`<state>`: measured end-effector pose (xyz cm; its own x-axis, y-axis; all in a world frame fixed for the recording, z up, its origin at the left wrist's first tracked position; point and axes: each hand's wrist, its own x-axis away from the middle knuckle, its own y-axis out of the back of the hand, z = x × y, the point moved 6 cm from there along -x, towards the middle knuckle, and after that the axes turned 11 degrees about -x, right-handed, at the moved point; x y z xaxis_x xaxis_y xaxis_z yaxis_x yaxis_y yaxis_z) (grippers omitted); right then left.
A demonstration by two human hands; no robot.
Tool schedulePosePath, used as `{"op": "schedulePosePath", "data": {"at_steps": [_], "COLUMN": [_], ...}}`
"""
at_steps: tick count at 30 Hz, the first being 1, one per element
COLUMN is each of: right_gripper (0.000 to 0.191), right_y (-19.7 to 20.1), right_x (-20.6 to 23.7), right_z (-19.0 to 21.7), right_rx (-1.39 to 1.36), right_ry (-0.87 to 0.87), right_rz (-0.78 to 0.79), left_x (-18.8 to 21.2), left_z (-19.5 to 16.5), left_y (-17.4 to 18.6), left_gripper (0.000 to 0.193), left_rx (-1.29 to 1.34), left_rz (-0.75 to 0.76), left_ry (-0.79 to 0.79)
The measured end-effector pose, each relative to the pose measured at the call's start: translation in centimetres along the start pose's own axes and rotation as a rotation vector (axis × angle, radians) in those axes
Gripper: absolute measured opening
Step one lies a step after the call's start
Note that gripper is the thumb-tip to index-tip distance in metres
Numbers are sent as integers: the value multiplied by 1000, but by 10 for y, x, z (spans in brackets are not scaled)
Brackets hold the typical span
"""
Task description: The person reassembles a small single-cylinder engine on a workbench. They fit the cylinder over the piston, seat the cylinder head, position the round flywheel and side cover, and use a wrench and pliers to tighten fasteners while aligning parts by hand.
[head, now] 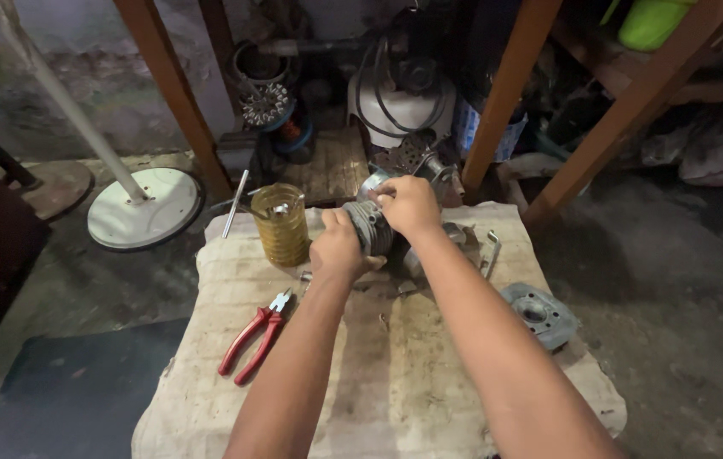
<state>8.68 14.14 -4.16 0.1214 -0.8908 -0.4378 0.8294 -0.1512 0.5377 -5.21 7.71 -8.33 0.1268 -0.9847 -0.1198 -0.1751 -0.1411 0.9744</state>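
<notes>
The step looks like seating the finned cylinder (368, 226) on the engine (417, 166), so it is best kept square and eased on evenly. Nearest, the left hand (336, 248) has its fingers curled tight round the cylinder's near side. Just beyond, the right hand (410, 206) presses bent fingers on its top. Red pliers (255, 333) lie left of and nearer than the fingers on the cloth (395, 382); a jar (281, 223) stands left.
</notes>
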Motion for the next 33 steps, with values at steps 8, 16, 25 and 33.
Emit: {"op": "schedulePosePath", "data": {"at_steps": [8,16,25,33], "right_gripper": [19,16,21,17], "right_y": [3,-5,-6,-5], "right_x": [15,4,0,-8], "right_z": [-12,-18,-22,-24], "right_rx": [129,106,-24,12], "right_ry": [170,197,-127,-273], "right_rz": [68,-116,-91,-26], "left_x": [2,0,1,3], "left_z": [0,-1,-1,-1], "left_y": [-4,-4,-3,-4], "left_gripper": [113,114,115,117], "left_rx": [-8,12,23,47], "left_rz": [61,44,-15,10], "left_ry": [11,4,-27,-14]}}
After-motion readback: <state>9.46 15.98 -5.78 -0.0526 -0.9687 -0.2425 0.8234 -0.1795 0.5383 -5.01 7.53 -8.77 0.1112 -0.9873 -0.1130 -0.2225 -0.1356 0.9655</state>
